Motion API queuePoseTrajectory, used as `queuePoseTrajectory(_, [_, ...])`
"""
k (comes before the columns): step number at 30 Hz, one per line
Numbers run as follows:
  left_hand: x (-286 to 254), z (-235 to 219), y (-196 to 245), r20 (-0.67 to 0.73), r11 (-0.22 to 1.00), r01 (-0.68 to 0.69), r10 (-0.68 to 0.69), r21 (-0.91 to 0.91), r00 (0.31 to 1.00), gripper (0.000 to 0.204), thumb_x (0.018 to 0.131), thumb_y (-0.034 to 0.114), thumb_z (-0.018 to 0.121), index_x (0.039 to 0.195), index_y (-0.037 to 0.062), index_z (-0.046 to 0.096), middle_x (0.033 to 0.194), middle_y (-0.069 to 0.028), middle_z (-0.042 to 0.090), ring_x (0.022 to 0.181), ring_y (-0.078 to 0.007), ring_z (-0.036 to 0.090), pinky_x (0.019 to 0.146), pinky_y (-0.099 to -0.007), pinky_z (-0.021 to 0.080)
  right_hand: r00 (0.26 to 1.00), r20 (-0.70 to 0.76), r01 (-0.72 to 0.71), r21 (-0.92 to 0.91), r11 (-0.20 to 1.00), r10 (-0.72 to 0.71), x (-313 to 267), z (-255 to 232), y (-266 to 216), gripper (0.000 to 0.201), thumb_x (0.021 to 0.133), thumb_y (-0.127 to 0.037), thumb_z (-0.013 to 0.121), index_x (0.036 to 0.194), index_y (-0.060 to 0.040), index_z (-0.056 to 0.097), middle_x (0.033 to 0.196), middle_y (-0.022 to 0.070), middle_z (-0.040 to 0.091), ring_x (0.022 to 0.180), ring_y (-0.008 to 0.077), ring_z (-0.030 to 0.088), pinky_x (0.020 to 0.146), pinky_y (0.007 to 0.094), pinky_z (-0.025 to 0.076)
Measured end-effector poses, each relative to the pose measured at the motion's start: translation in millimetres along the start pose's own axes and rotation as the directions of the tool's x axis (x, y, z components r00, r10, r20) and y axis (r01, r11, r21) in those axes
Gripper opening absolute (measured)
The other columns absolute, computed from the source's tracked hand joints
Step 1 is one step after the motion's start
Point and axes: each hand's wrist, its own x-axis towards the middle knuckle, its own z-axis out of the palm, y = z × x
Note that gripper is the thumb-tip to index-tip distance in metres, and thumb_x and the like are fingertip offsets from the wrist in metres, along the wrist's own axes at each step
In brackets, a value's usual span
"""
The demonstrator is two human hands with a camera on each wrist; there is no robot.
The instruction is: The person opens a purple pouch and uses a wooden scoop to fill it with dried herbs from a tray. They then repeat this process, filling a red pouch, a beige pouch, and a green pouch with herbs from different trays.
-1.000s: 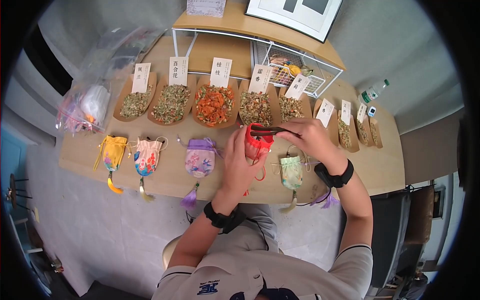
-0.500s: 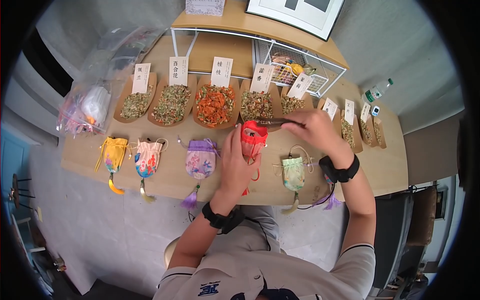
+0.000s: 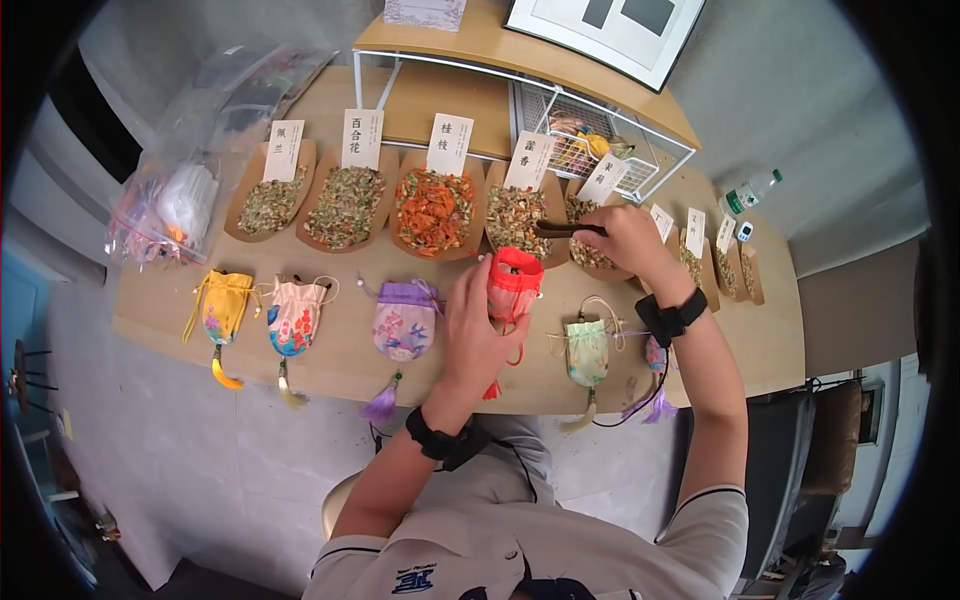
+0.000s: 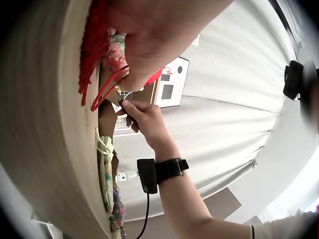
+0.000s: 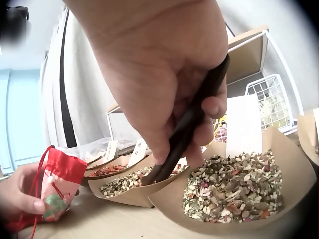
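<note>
My left hand point(image 3: 470, 330) holds a red drawstring pouch point(image 3: 515, 285) upright above the table's front part, its mouth open at the top. In the right wrist view the pouch point(image 5: 62, 174) shows a red band, a pale pink body with a green pattern, and red cords. My right hand point(image 3: 635, 245) grips dark wooden tongs point(image 5: 192, 117), fingers curled round them. Their tips point down at the edge of a brown paper tray of dried herbs point(image 3: 515, 215). Beneath the right hand is another herb tray point(image 5: 232, 191). The left wrist view shows mostly the left hand and red cords.
More labelled trays, one with orange herbs point(image 3: 435, 213), stand in a row. Yellow point(image 3: 226, 305), pink point(image 3: 293, 315), purple point(image 3: 403, 320) and green point(image 3: 586, 350) pouches lie along the front edge. Behind are a wooden shelf point(image 3: 540, 55), a wire basket point(image 3: 635, 175) and a bottle point(image 3: 750, 192).
My right hand has carried the tongs from the pouch's mouth, back and to the right, to the herb trays. The left hand keeps holding the red pouch in nearly the same spot.
</note>
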Motion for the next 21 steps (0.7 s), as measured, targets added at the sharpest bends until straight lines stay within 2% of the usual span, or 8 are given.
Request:
queuePoseTrajectory(3, [0.4, 0.4, -1.1, -0.003, 1.000, 0.002, -0.002, -0.009, 1.000, 0.092, 0.067, 0.011, 0.090, 0.148, 0.0056, 0.046, 0.134, -0.0173, 0.055, 0.121, -0.0366, 0.058, 0.098, -0.0448, 0.053, 0.999, 0.045, 0.019, 0.039, 0.999, -0.021, 5.0, -2.4, -5.5, 0.022, 0.089, -0.030, 0.074, 0.097, -0.0096, 0.080, 0.085, 0.0154, 0.073, 0.081, 0.0354, 0.070, 0.072, 0.0458, 0.055])
queuePoseTrajectory(9, [-0.8, 1.4, -2.5, 0.006, 1.000, 0.003, -0.003, -0.016, 1.000, 0.092, 0.066, 0.009, 0.090, 0.147, 0.0054, 0.046, 0.134, -0.0173, 0.054, 0.121, -0.0363, 0.058, 0.096, -0.0436, 0.054, 0.991, -0.010, 0.134, 0.060, 0.989, -0.134, 9.6, 10.2, -1.8, 0.024, 0.090, -0.031, 0.074, 0.096, -0.0081, 0.079, 0.085, 0.0157, 0.073, 0.081, 0.0356, 0.070, 0.072, 0.0448, 0.055])
queuePoseTrajectory(12, [-1.6, 0.3, -0.6, 0.044, 0.994, 0.064, -0.060, -0.089, 0.997, 0.087, 0.071, 0.013, 0.087, 0.148, 0.0057, 0.045, 0.137, -0.0186, 0.053, 0.125, -0.0392, 0.054, 0.104, -0.0480, 0.047, 0.991, -0.010, 0.134, 0.028, 0.991, -0.134, 7.9, 7.8, -8.5, 0.025, 0.091, -0.031, 0.073, 0.094, -0.0078, 0.079, 0.083, 0.0155, 0.072, 0.081, 0.0356, 0.070, 0.071, 0.0448, 0.055])
queuePoseTrajectory(15, [-1.8, 1.5, -1.6, 0.055, 0.991, 0.084, -0.079, -0.104, 0.995, 0.087, 0.071, 0.013, 0.086, 0.147, 0.0056, 0.045, 0.136, -0.0184, 0.053, 0.125, -0.0393, 0.054, 0.104, -0.0483, 0.046, 0.991, -0.032, 0.133, 0.005, 0.991, -0.133, 5.6, 10.5, -11.3, 0.025, 0.092, -0.032, 0.071, 0.091, -0.0081, 0.078, 0.080, 0.0152, 0.071, 0.079, 0.0355, 0.069, 0.069, 0.0455, 0.055])
queuePoseTrajectory(18, [-1.3, 2.4, -3.1, -0.001, 0.999, 0.016, -0.016, -0.046, 1.000, 0.092, 0.065, 0.008, 0.090, 0.146, 0.0053, 0.048, 0.133, -0.0172, 0.055, 0.118, -0.0351, 0.061, 0.092, -0.0421, 0.056, 0.990, -0.066, 0.117, -0.068, 0.991, -0.121, 3.1, 16.8, -11.3, 0.026, 0.093, -0.033, 0.070, 0.088, -0.0086, 0.077, 0.078, 0.0145, 0.071, 0.076, 0.0352, 0.069, 0.067, 0.0462, 0.054])
queuePoseTrajectory(21, [-0.5, 1.2, -1.3, -0.014, 1.000, 0.006, -0.007, -0.023, 1.000, 0.092, 0.064, 0.008, 0.090, 0.146, 0.0054, 0.048, 0.132, -0.0171, 0.056, 0.118, -0.0351, 0.060, 0.092, -0.0420, 0.055, 0.989, -0.070, 0.124, -0.084, 0.989, -0.130, 1.2, 15.6, -14.2, 0.028, 0.092, -0.036, 0.072, 0.092, -0.0088, 0.077, 0.078, 0.0134, 0.071, 0.073, 0.0356, 0.068, 0.064, 0.0454, 0.053])
